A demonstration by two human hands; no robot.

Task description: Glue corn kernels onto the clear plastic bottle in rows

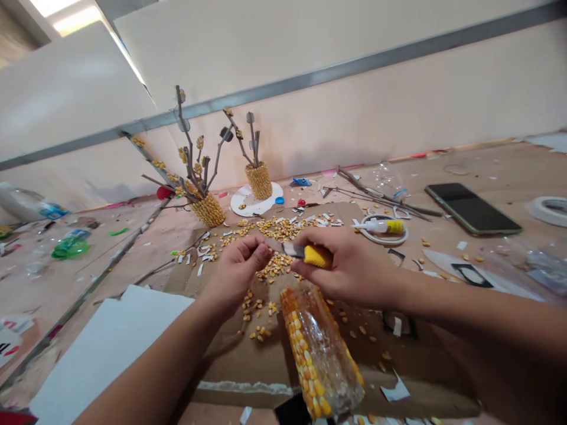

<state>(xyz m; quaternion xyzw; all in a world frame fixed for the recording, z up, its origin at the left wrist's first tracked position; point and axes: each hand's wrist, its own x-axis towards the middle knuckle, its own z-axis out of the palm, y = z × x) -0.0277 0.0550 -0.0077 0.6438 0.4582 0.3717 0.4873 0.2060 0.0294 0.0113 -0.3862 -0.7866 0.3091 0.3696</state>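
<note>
My right hand (336, 260) grips a utility knife (318, 257) by its yellow handle, with the grey blade side pointing left. My left hand (243, 260) is closed in a pinch right at the blade's tip; what lies between its fingers is too small to make out. Below the hands lies a clear plastic bottle (328, 348), partly covered with rows of corn kernels and brownish glue near its upper end. Loose corn kernels (277, 265) are heaped on the cardboard sheet (217, 354) under and beyond my hands.
Two corn-covered pots, a larger one (208, 211) and a smaller one (259, 181), hold twigs at the back. A glue bottle (378, 226), a phone (473, 208) and a tape roll (549, 211) lie right. White sheets (115, 348) lie left.
</note>
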